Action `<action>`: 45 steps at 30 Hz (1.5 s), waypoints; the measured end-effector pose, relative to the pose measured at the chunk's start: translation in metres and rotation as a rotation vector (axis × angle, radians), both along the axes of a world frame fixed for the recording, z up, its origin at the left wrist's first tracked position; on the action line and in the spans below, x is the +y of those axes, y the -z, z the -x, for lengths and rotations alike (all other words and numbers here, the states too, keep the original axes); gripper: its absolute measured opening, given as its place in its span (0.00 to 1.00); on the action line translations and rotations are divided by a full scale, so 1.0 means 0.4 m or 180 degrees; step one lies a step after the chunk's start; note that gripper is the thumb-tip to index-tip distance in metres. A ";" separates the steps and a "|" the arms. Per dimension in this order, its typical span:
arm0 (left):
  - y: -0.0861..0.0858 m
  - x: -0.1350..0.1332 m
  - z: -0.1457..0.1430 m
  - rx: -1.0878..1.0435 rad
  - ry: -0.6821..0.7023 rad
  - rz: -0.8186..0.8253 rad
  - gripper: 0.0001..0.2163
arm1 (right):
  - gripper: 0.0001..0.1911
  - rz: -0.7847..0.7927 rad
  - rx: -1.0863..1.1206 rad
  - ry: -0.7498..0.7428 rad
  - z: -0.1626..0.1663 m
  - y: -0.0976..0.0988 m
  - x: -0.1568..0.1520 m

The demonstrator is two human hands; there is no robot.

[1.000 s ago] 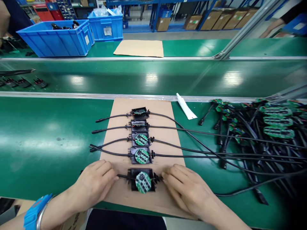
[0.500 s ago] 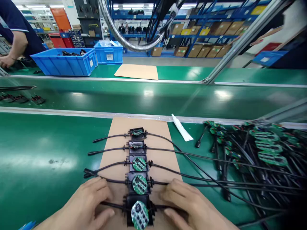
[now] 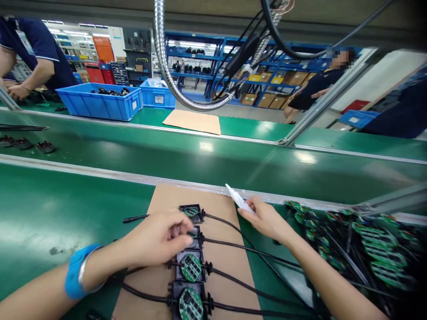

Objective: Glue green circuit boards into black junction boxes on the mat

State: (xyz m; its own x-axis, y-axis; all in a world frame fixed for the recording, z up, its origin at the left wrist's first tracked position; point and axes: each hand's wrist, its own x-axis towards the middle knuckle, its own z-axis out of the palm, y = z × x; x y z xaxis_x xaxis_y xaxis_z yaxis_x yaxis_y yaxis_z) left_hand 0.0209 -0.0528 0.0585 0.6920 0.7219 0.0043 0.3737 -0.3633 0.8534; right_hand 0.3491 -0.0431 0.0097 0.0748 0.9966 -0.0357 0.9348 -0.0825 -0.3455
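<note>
A row of black housings with cables lies on a brown cardboard sheet (image 3: 223, 262). The two nearest housings (image 3: 191, 267) carry round green circuit boards. My left hand (image 3: 160, 238) rests with curled fingers on the second housing from the far end (image 3: 196, 238), partly hiding it. The farthest housing (image 3: 192, 212) sits just beyond its fingertips. My right hand (image 3: 265, 218) is closed on a white tube (image 3: 237, 200) at the sheet's far right corner. A blue band is on my left wrist.
A pile of cabled green boards (image 3: 363, 244) lies to the right. Beyond a metal rail runs a green conveyor belt (image 3: 213, 160). Blue bins (image 3: 100, 101) and another cardboard sheet (image 3: 195, 121) sit on the far table. A flexible metal hose (image 3: 170, 75) hangs overhead. Other people work at the far side.
Both hands left the nearest housing. My left hand moved forward onto the second housing from the far end. My right hand reached to the white tube and took hold of it. The view tilted up.
</note>
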 end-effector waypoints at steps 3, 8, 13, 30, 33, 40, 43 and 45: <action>0.004 0.051 -0.077 -0.0881 -0.0446 0.0468 0.18 | 0.17 -0.0388 0.0610 -0.0428 0.127 -0.063 -0.034; -0.020 0.076 -0.122 -0.2463 -0.0838 0.1055 0.16 | 0.20 -0.1142 0.2275 -0.1068 0.293 -0.153 -0.078; -0.021 0.055 -0.080 -0.2702 -0.0775 0.1246 0.18 | 0.12 -0.1820 0.2282 -0.0755 0.341 -0.149 -0.099; -0.014 0.029 -0.092 -0.1994 -0.0172 0.0643 0.17 | 0.12 -0.3033 0.2881 -0.1323 0.385 -0.203 0.002; 0.074 0.030 -0.053 -0.0365 0.0015 -0.0985 0.15 | 0.08 -0.2483 0.3663 -0.0914 0.378 -0.173 0.058; 0.193 -0.021 -0.020 0.0829 0.0410 -0.2232 0.20 | 0.17 -0.0938 0.4817 -0.0492 0.363 -0.071 0.125; 0.191 -0.024 -0.019 0.0867 0.0352 -0.2210 0.20 | 0.22 -0.0677 0.5043 -0.0501 0.385 -0.067 0.133; 0.192 -0.023 -0.016 0.0864 0.0352 -0.2176 0.20 | 0.22 -0.0641 0.5092 -0.0477 0.399 -0.068 0.141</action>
